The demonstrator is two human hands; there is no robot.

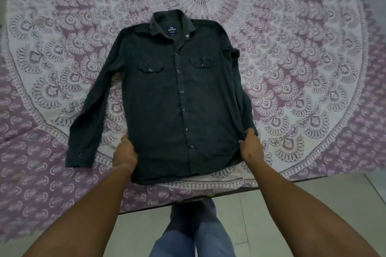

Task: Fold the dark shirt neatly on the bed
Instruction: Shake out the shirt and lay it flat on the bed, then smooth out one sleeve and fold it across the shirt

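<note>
A: Where are the hands?
B: Both are at the lower sides of the dark shirt [177, 98]. The left hand [125, 153] lies against the shirt's left side seam with its fingers tucked under the edge; how tightly they hold the cloth I cannot tell. The right hand [251, 145] pinches the right side seam, its fingers curled into a bunch of fabric.

A: And the shirt itself?
B: It lies face up and buttoned on the bed [313, 69], collar [167, 21] away from the person, hem near the bed's front edge. The left sleeve [87, 119] stretches out at an angle, its cuff flat on the sheet. The right sleeve [242, 89] lies close along the body.

A: What lies around it?
B: A purple and white mandala-patterned sheet [62, 48] covers the bed. Below the bed's edge are a pale tiled floor [292, 198] and the person's legs in blue jeans [194, 231]. Nothing lies on the shirt; only the forearms cross the sheet in front.
</note>
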